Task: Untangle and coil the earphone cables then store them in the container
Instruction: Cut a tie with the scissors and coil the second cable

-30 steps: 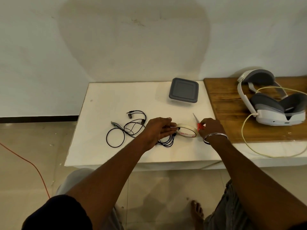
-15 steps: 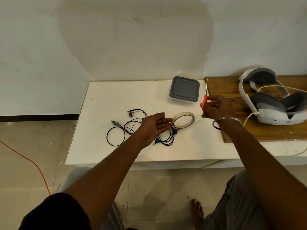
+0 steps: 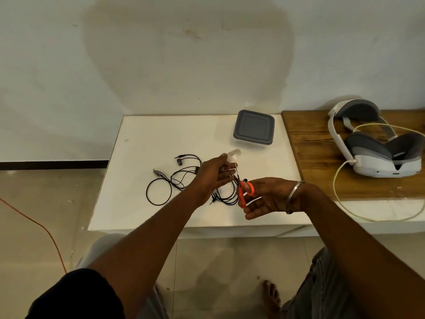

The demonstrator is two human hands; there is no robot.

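Tangled black earphone cables (image 3: 174, 178) lie on the white table (image 3: 142, 210), with a coiled bunch (image 3: 226, 197) under my hands. My left hand (image 3: 213, 174) is raised over the cables and holds a pale tape roll (image 3: 232, 155), which is blurred. My right hand (image 3: 270, 198) is palm up beside it and holds orange-handled scissors (image 3: 245, 192), whose blades point toward the left fingers. The grey-lidded container (image 3: 254, 130) stands closed at the table's back right.
A wooden board (image 3: 317, 157) to the right carries a white and grey headset (image 3: 377, 146) with a pale cable (image 3: 340, 199) trailing over the table edge. An orange cord (image 3: 34, 222) runs across the floor at left. A bare foot (image 3: 271, 295) is below.
My right hand brought the scissors down from near the container to the left hand. My left hand lifted the tape roll higher over the cables.
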